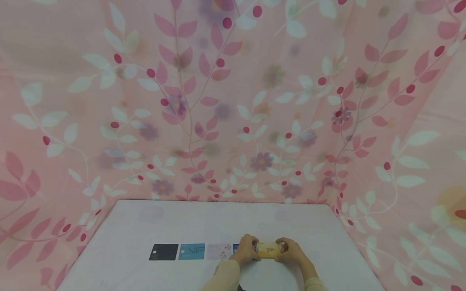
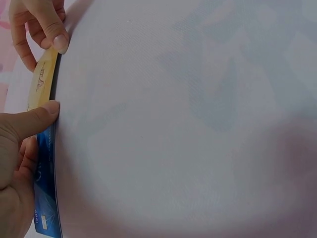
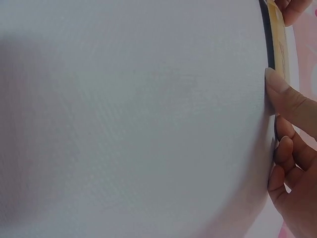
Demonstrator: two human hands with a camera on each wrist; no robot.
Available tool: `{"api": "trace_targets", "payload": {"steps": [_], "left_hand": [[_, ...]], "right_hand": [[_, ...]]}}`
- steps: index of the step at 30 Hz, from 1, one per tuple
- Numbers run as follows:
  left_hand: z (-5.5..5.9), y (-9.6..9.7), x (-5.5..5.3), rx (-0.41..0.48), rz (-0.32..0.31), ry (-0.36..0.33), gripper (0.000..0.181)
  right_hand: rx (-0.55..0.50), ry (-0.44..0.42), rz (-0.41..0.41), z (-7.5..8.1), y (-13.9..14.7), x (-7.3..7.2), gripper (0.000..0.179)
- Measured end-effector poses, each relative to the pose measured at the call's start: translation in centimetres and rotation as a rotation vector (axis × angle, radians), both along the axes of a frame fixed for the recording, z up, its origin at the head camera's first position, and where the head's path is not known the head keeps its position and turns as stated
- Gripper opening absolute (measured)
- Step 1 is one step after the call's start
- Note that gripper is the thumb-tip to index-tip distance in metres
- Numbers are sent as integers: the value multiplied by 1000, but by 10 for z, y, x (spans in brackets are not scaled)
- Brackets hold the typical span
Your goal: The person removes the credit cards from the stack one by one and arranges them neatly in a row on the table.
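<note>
A gold card (image 1: 267, 250) lies at the right end of a row of cards on the white table. My left hand (image 1: 246, 249) pinches its left end, thumb on the near edge and fingers on the far edge. At its right end, my right hand (image 1: 292, 251) grips it the same way. A dark edge shows beneath the gold card (image 3: 280, 44) in the right wrist view; what it is I cannot tell. The blue card (image 2: 45, 198) beside it sits partly under my left hand and is mostly hidden in the head view.
Further left in the row are a pale card with a flower print (image 1: 219, 251), a light blue VIP card (image 1: 191, 251) and a black card (image 1: 164, 252). Pink floral fabric (image 1: 225, 121) hangs behind and at both sides of the white table (image 1: 174, 222).
</note>
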State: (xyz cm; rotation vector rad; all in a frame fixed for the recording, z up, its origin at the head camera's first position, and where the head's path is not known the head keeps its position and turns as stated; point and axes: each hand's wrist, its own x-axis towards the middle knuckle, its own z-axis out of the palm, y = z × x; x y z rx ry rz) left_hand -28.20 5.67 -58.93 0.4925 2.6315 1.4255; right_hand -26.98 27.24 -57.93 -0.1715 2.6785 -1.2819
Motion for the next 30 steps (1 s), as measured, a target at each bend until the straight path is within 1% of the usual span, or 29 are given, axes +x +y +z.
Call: {"api": "trace_targets", "payload": {"steps": [5, 10, 23, 26, 30], "left_hand": [[-5, 1, -2, -16, 2, -21, 51], [-7, 2, -2, -17, 6, -23, 52], [-6, 2, -2, -29, 13, -9, 51], [-4, 0, 0, -19, -1, -1, 51], [0, -2, 1, 6, -21, -24, 52]], "right_hand": [[12, -4, -1, 0, -1, 1, 55], [10, 4, -5, 1, -2, 3, 52], [-18, 59, 3, -4, 2, 5, 49], [-11, 67, -11, -5, 2, 6, 47], [-4, 79, -33, -7, 1, 6, 43]]}}
